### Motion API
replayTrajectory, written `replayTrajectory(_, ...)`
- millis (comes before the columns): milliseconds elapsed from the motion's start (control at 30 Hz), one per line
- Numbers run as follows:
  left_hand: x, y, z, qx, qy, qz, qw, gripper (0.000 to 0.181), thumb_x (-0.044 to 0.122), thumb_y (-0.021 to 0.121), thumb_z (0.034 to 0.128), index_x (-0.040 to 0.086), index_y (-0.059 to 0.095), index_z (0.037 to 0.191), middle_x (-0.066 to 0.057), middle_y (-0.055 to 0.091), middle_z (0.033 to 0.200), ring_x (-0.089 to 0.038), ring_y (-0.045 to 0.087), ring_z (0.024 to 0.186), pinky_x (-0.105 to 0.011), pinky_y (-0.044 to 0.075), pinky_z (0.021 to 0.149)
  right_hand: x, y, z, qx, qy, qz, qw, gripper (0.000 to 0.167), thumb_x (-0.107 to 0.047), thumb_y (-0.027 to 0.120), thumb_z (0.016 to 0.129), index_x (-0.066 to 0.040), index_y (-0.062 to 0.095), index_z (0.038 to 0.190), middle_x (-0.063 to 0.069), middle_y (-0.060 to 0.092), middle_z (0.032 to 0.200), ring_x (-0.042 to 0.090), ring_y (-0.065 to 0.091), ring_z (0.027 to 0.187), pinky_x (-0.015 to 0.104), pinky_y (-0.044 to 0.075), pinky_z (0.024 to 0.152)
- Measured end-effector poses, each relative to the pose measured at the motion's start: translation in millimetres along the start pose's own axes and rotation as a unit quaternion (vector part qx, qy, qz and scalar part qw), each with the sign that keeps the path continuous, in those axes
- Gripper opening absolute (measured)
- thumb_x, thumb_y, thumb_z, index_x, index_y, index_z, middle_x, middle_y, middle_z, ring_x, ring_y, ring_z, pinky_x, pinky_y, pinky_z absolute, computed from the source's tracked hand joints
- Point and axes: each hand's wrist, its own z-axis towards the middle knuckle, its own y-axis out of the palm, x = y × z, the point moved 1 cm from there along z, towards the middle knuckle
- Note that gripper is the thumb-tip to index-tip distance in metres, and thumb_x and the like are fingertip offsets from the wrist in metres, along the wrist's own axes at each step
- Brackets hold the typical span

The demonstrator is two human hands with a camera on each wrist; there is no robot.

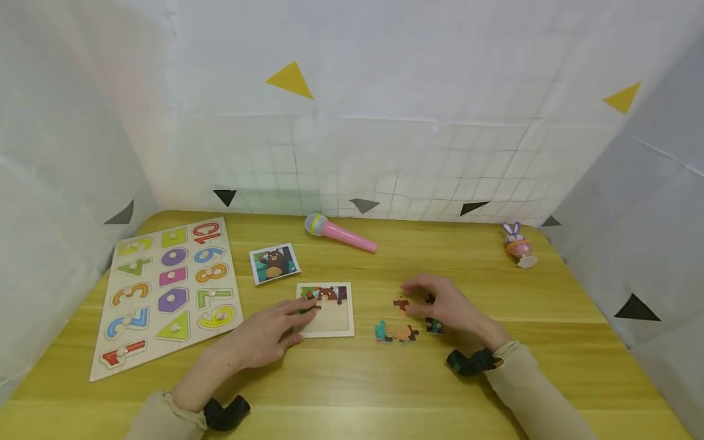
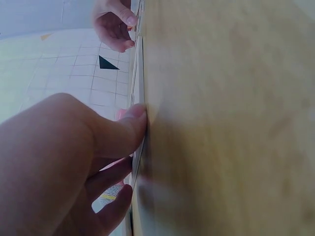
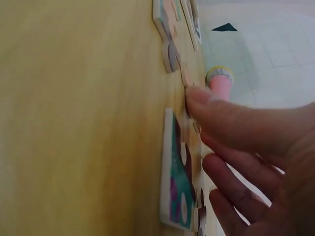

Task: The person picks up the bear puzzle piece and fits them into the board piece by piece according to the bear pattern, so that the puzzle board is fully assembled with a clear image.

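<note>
In the head view my left hand (image 1: 269,333) rests on the left side of a small wooden puzzle tray (image 1: 326,335), fingertips over its bear picture pieces (image 1: 330,293) and thumb at the near edge. The left wrist view shows the thumb touching the tray's rim (image 2: 140,88). My right hand (image 1: 448,308) hovers low over loose puzzle pieces, thumb and index finger spread. The thumb is at a brown piece (image 1: 401,304), seemingly touching it. Joined orange and teal pieces (image 1: 396,332) lie nearer me. A dark green piece (image 3: 178,182) sits under the right palm, partly hidden.
Left of the tray lies a large number-and-shape board (image 1: 165,293). Behind the tray are a bear picture card (image 1: 274,263) and a pink toy microphone (image 1: 346,235). A rabbit-eared toy (image 1: 518,245) stands at the far right. White sheeting (image 1: 385,153) encloses the table.
</note>
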Motion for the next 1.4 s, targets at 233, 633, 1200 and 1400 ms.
replayTrajectory(233, 0.6, -1.0, 0.6, -0.003, -0.007, -0.003, 1.0, 0.049, 0.02, 0.059, 0.1015, 0.008, 0.049, 0.148, -0.005, 0.039, 0.159, -0.03, 0.037, 0.146, -0.048, 0.037, 0.115, -1.2, -1.1, 0.1, -0.005, 0.001, -0.002, 1.0, 0.044, -0.025, 0.084, 0.081, -0.016, 0.069, 0.122, -0.006, 0.07, 0.111, 0.014, 0.063, 0.103, 0.035, 0.054, 0.089)
replayTrajectory(633, 0.0, 0.0, 0.8, -0.001, -0.003, 0.0, 1.0, 0.05, 0.02, 0.06, 0.1011, 0.007, 0.049, 0.148, -0.006, 0.04, 0.158, -0.03, 0.039, 0.145, -0.049, 0.038, 0.115, -1.1, 0.3, 1.0, 0.002, -0.011, -0.011, 0.9999, 0.033, -0.02, 0.083, 0.081, -0.018, 0.073, 0.113, -0.007, 0.072, 0.107, 0.013, 0.066, 0.101, 0.035, 0.055, 0.089)
replayTrajectory(1200, -1.7, 0.7, 0.6, -0.001, -0.012, -0.005, 0.9999, 0.048, 0.023, 0.059, 0.1015, 0.011, 0.051, 0.147, -0.003, 0.041, 0.158, -0.028, 0.039, 0.145, -0.048, 0.038, 0.115, 0.2, -2.8, -1.4, 0.016, -0.049, -0.038, 0.998, 0.033, -0.021, 0.083, 0.081, -0.016, 0.075, 0.113, -0.006, 0.073, 0.106, 0.012, 0.067, 0.099, 0.034, 0.057, 0.084)
replayTrajectory(1400, -1.0, 1.0, -0.5, -0.002, -0.011, -0.009, 0.9999, 0.048, 0.021, 0.059, 0.1014, 0.01, 0.051, 0.147, -0.003, 0.041, 0.158, -0.028, 0.04, 0.144, -0.049, 0.039, 0.113, 2.1, -1.4, -1.4, 0.02, -0.075, -0.039, 0.9962, 0.033, -0.019, 0.083, 0.081, -0.014, 0.074, 0.113, -0.003, 0.073, 0.106, 0.014, 0.068, 0.098, 0.035, 0.057, 0.084)
